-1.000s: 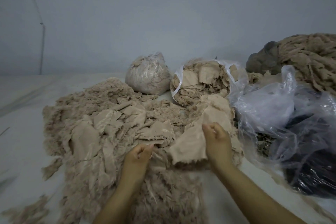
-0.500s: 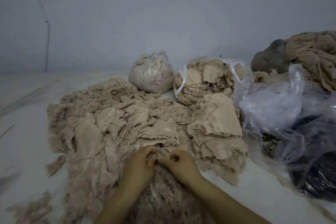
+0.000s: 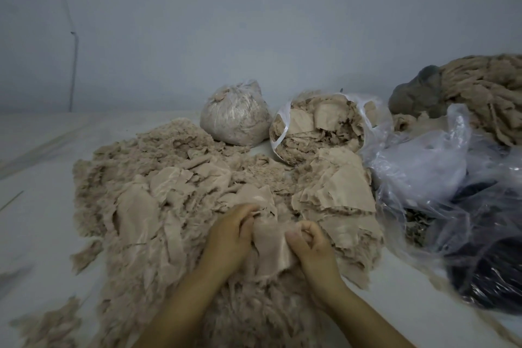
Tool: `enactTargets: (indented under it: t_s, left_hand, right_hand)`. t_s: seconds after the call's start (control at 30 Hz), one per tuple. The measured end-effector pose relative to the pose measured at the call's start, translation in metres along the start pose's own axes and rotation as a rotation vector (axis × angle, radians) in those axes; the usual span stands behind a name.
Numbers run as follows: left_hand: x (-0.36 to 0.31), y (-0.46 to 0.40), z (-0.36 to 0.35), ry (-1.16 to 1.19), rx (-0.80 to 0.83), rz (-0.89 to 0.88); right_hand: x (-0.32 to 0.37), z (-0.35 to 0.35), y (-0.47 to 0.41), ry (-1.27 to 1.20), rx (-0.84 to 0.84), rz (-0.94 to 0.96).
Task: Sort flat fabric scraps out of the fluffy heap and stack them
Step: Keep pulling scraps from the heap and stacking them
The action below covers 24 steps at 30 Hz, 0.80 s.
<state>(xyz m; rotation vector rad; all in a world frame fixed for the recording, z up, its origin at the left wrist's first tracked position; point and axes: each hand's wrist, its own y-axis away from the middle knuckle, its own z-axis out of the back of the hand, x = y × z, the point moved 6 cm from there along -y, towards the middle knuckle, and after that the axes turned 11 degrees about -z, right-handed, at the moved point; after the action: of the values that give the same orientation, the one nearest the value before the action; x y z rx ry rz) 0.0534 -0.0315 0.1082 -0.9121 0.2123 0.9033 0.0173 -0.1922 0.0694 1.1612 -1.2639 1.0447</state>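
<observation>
beige scrap (image 3: 269, 248) gripped by left hand (image 3: 228, 237), right hand (image 3: 309, 246); lower edge buried in fluffy heap (image 3: 169, 150).

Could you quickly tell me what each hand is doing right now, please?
Left hand: closed, grip on the flat fabric scrap.
Right hand: closed, grip on the same scrap's other edge.

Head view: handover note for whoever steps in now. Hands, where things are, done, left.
Left hand: grips the left edge of a flat scrap.
Right hand: pinches the same scrap's right edge.
The scrap is held between both hands over the near part of the fluffy heap.
Stack of sorted scraps: right of the hands, in front of the open bag of scraps.
Done: a stack several layers deep.
Left: lay this scrap on the stack; more flat pieces show in the heap.
</observation>
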Motion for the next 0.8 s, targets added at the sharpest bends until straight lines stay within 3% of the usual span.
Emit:
enactTargets:
  t_s: [0.07, 0.13, 0.23, 0.33, 0.57, 0.67, 0.73, 0.8]
  left_hand:
    - [-0.012, -0.003, -0.017, 0.078, 0.212, -0.045]
    - [-0.010, -0.001, -0.029, 0.011, 0.393, -0.003]
    - [0.002, -0.002, -0.023, -0.033, 0.328, 0.121]
    - [-0.001, -0.003, -0.023, -0.056, 0.281, 0.125]
    - [0.003, 0.011, -0.018, 0.333, -0.008, 0.325]
    - [0.009, 0.015, -0.024, 0.277, 0.108, 0.281]
    - [0.022, 0.021, -0.025, 0.092, 0.205, 0.222]
    - [0.033, 0.028, -0.022, 0.080, 0.220, 0.234]
  right_hand:
    - [0.003, -0.002, 0.003, 0.029, 0.020, 0.039]
    - [0.003, -0.003, 0.006, 0.010, 0.018, 0.039]
    - [-0.001, -0.001, 0.013, -0.045, -0.016, 0.025]
    - [-0.004, 0.000, 0.015, -0.092, -0.068, 0.004]
    - [-0.027, -0.021, 0.008, -0.102, 0.027, -0.225]
    - [-0.020, -0.017, 0.011, -0.228, -0.054, -0.189]
    - [-0.007, -0.015, 0.012, -0.284, -0.012, -0.169]
    - [0.007, -0.009, 0.013, -0.278, 0.065, -0.159]
